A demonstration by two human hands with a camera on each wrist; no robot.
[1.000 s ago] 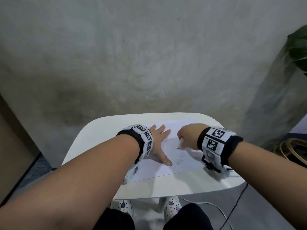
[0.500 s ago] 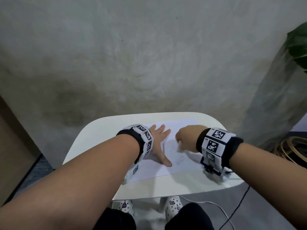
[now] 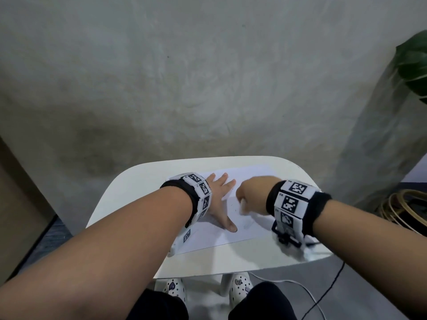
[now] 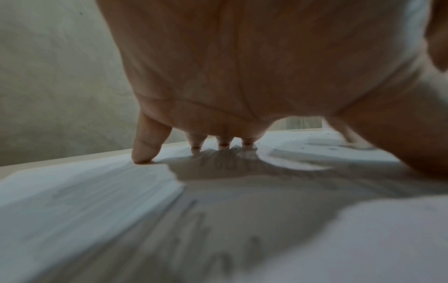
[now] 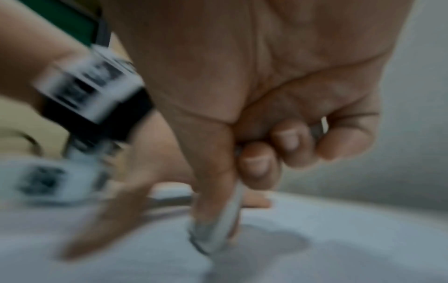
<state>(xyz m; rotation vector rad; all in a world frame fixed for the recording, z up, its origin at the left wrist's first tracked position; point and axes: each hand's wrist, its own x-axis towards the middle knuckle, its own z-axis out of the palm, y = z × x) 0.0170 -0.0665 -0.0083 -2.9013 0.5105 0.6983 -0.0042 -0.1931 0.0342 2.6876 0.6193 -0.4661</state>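
Note:
A white sheet of paper [image 3: 215, 239] with faint pencil marks lies on a small white table [image 3: 138, 181]. My left hand [image 3: 219, 199] lies flat on it, fingers spread and pressing the sheet down; the left wrist view shows the fingertips [image 4: 143, 155] on the paper [image 4: 84, 191]. My right hand [image 3: 249, 195] is curled just right of it. It pinches a small white block [image 5: 218, 229], like an eraser, between thumb and fingers, with the block's end on the paper [image 5: 339, 239]. This hand is motion-blurred. My left hand [image 5: 116, 206] appears beside it.
A grey wall rises right behind the table. A green plant [image 3: 413, 65] stands at the far right, with coiled hoops [image 3: 404, 209] on the floor below it. Cables [image 3: 323, 296] run across the floor. My feet in white clogs [image 3: 175, 289] are under the table.
My right hand has slid a little to the left across the paper, toward my left hand, with the white block still in its grip. The left hand has stayed put.

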